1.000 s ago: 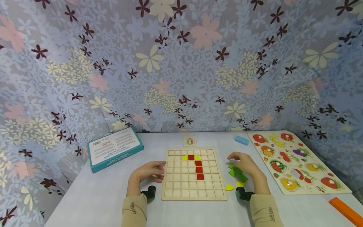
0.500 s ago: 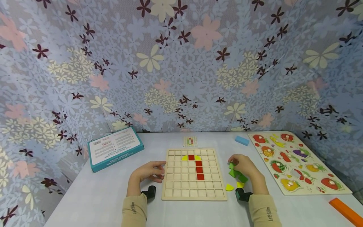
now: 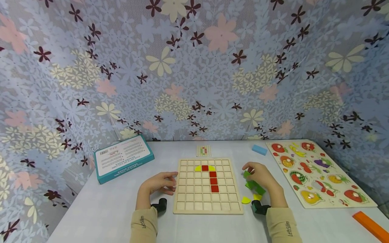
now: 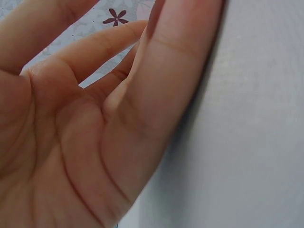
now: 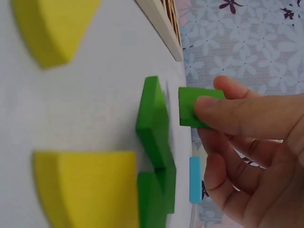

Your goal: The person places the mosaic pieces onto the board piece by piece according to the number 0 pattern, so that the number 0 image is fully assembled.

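My right hand pinches a green square tile between thumb and fingers, above a small heap of green pieces. Two yellow quarter-round pieces lie closer to the wrist. To the left of the heap is a wooden grid board. Several red squares form a bent line in its cells, with a yellow quarter-round on each side of the top one. My left hand rests on its side by the board's left edge, fingers loosely bent around nothing.
A small pattern card lies behind the board. At the left is a teal box. To the right are a blue block, a fruit puzzle board and an orange bar. Floral cloth hangs at the back.
My right hand has reached into the green heap, pinched a square tile and drawn it slightly up and away from the others. The left hand has stayed still.
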{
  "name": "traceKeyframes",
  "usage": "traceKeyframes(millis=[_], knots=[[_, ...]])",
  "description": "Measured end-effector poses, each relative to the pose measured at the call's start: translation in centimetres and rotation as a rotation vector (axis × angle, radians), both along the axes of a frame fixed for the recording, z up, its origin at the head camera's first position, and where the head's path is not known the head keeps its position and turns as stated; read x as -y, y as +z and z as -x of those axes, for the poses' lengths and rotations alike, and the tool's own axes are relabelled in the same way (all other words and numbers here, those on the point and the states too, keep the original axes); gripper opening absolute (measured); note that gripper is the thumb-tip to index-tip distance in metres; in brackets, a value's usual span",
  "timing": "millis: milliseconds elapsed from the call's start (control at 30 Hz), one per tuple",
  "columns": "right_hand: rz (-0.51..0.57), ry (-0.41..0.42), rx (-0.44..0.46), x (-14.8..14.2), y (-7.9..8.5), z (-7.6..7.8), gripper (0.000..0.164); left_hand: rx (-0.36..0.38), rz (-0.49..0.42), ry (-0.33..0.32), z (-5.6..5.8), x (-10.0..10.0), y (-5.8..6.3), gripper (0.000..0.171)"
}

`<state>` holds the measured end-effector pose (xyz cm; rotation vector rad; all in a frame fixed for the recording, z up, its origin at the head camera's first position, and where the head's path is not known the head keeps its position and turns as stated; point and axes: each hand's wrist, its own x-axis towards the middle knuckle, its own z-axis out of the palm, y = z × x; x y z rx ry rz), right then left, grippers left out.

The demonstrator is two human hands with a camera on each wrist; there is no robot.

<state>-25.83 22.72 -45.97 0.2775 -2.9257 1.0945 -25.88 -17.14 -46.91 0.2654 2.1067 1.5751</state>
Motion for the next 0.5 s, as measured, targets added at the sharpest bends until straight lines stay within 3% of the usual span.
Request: traceKeyframes(millis=[233, 500], knots=[[-0.005, -0.017, 0.007, 0.6, 0.7, -0.2, 0.025, 0.003, 0.000, -0.002, 0.1, -0.1, -0.2, 0.063], [0.013, 0.027, -0.034, 2.4, 2.0, -0.6, 0.030, -0.008, 0.006, 0.007, 0.0, -0.2, -0.1, 0.063]])
